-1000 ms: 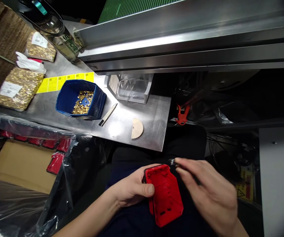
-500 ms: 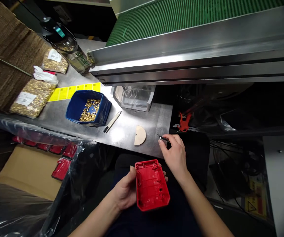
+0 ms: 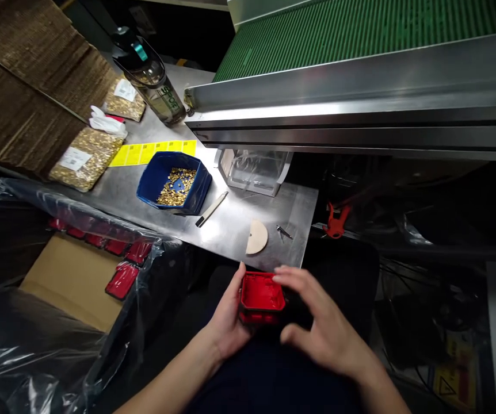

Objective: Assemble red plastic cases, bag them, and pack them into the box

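My left hand (image 3: 231,322) grips a red plastic housing (image 3: 262,294) from its left side, over my lap, just below the metal table's (image 3: 231,230) front edge. My right hand (image 3: 323,322) is at the housing's right side with fingers spread, thumb and fingertips reaching around it; whether it grips is unclear. A small metal tool (image 3: 283,231) lies on the table near its right corner, beside a beige half-round piece (image 3: 257,237).
A blue bin (image 3: 174,184) of small brass parts, a slim knife-like tool (image 3: 212,209), a clear plastic holder (image 3: 254,168), bags of brass parts (image 3: 84,159), yellow labels and a bottle (image 3: 153,77) stand on the table. A plastic-lined carton with red housings (image 3: 121,280) stands left. A green conveyor (image 3: 360,34) runs above.
My right hand set the small metal tool on the table and came back to the red housing. The housing has been tilted, its open side now facing up toward the table.
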Demonstrator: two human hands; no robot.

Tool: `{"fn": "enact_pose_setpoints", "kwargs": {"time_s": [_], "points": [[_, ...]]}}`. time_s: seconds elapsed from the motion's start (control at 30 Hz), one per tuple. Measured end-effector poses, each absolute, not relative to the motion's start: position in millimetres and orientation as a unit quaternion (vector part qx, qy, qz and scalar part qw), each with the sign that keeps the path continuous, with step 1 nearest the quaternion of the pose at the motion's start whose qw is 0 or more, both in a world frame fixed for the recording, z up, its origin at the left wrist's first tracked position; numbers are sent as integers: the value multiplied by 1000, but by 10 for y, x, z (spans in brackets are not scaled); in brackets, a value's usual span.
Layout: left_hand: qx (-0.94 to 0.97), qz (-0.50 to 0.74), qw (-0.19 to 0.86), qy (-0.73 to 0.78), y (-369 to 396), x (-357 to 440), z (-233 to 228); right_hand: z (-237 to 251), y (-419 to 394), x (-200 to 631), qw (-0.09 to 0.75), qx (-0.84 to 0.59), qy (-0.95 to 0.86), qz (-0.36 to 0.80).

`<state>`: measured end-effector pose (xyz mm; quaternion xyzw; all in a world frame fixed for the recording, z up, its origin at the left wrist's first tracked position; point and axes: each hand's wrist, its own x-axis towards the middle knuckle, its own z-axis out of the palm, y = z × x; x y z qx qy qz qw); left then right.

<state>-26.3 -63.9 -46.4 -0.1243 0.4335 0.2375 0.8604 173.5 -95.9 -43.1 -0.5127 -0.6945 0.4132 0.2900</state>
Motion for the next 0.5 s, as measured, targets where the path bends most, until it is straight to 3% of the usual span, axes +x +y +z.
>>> {"fn": "enact_pose_setpoints", "kwargs": {"time_s": [0.1, 0.23, 0.37, 0.5], "points": [[-110, 207, 877, 419, -626, -197, -454, -367, -1134, 1653, 274, -476, -754, 360], [-37, 157, 916, 366, -652, -239, -469, -357, -1128, 1700, 331, -530, -711, 322], [100, 148, 914, 363, -676, -442, -508, -184, -1051, 1812, 287, -607, -586, 454], [243, 218, 895, 303, -659, -617, -481, -111, -967, 1697, 259, -504, -530, 630]]}}
